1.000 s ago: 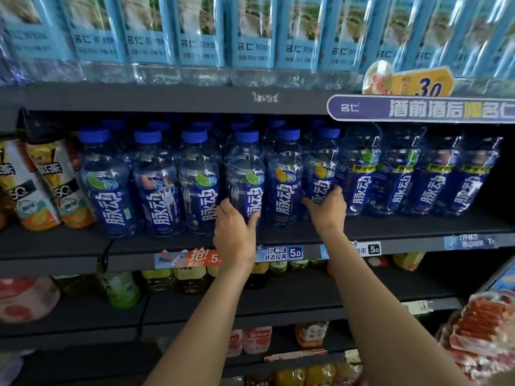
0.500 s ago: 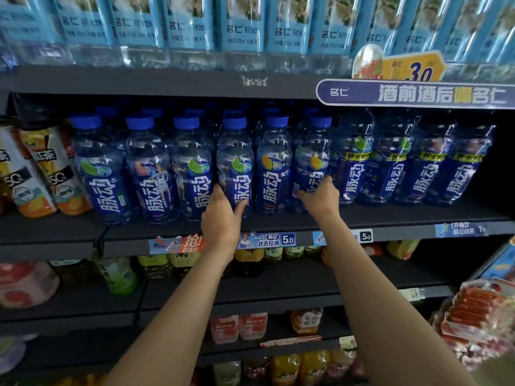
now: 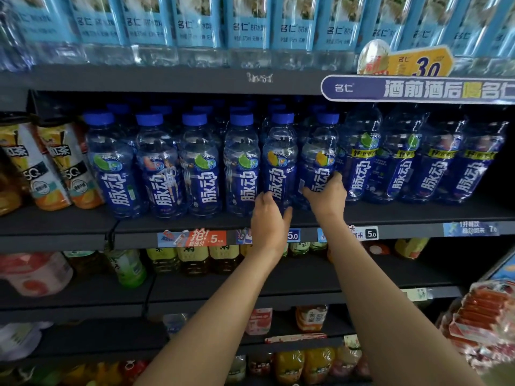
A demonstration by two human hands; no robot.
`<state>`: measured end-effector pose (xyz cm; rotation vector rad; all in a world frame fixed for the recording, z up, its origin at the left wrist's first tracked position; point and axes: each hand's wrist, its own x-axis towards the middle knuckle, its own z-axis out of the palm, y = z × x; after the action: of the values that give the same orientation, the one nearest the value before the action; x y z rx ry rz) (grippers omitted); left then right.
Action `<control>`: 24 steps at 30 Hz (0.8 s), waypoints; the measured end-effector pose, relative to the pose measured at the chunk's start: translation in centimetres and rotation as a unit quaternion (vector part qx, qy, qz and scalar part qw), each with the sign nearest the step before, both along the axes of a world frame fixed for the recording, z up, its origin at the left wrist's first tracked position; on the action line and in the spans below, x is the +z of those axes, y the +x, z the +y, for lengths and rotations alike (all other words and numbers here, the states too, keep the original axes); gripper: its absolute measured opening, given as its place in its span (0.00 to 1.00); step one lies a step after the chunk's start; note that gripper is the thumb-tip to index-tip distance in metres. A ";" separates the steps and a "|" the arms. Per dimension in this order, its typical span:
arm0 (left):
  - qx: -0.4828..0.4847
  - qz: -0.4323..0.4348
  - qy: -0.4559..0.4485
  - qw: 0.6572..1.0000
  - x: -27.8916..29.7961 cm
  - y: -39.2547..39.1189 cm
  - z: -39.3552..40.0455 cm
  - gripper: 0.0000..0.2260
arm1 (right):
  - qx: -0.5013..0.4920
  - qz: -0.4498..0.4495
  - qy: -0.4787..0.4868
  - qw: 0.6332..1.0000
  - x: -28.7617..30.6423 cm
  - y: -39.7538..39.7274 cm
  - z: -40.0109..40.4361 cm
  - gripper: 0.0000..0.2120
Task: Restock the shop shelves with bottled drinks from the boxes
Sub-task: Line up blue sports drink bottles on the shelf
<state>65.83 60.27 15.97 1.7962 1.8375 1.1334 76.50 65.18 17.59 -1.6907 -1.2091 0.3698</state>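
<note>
At a shop's drinks shelf [image 3: 195, 225], we reach both hands into a row of blue-capped bottles whose dark blue labels read 脉动. Our left hand [image 3: 269, 215] rests at the foot of the fifth bottle [image 3: 279, 162] from the left, thumb on one side and fingers curling round the other, a loose grip on its base. Our right hand [image 3: 326, 195] wraps the lower label of the sixth bottle [image 3: 317, 157] just beside it, fingers curled round its front. Both bottles stand upright at the shelf's front edge, touching their neighbours. Price tags [image 3: 292, 235] on the rail below read 5.0; a red tag [image 3: 207, 237] reads 抢!. Above, pale blue 名仁 bottles [image 3: 248, 26] line the top shelf, over a banner [image 3: 418, 89] reading 酒前酒后喝名仁 and a yellow tag [image 3: 423, 64] marked 30.
</note>
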 end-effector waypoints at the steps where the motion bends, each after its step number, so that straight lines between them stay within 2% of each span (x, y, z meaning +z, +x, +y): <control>1: -0.004 -0.003 0.011 1.000 0.2 -0.1 0.0 0.22 | -0.017 -0.015 0.032 0.999 -0.1 -0.5 -0.4 0.34; 5: 0.002 -0.011 0.144 0.990 0.3 -3.2 -1.0 0.15 | -0.074 -0.092 0.170 0.978 -0.8 -4.3 -2.9 0.26; 9: 0.058 -0.013 0.233 0.971 -0.7 -8.8 -2.1 0.12 | 0.007 -0.105 0.194 0.975 -1.0 -9.3 -3.2 0.24; 13: 0.112 0.004 0.196 0.974 -1.2 -13.2 -2.1 0.12 | 0.034 -0.035 0.166 0.985 -0.7 -11.8 -2.3 0.27; 16: 0.067 0.059 0.203 0.975 -1.1 -14.0 -2.0 0.12 | 0.011 0.073 0.189 0.979 -0.6 -11.5 -2.5 0.20; 18: 0.034 0.085 0.208 0.974 -0.7 -13.4 -1.9 0.13 | -0.036 0.062 0.151 0.986 -0.5 -10.5 -2.1 0.23; 21: -0.015 0.112 0.192 0.975 0.3 -11.7 -1.6 0.15 | -0.056 -0.002 0.033 0.998 0.0 -9.2 -0.9 0.36; 24: -0.061 0.137 0.182 0.972 0.8 -10.1 -1.0 0.17 | -0.051 -0.071 -0.018 0.996 0.4 -8.8 0.0 0.39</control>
<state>55.76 59.30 16.77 2.3422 1.7113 1.2961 67.71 65.13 17.96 -1.8265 -1.2182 0.2129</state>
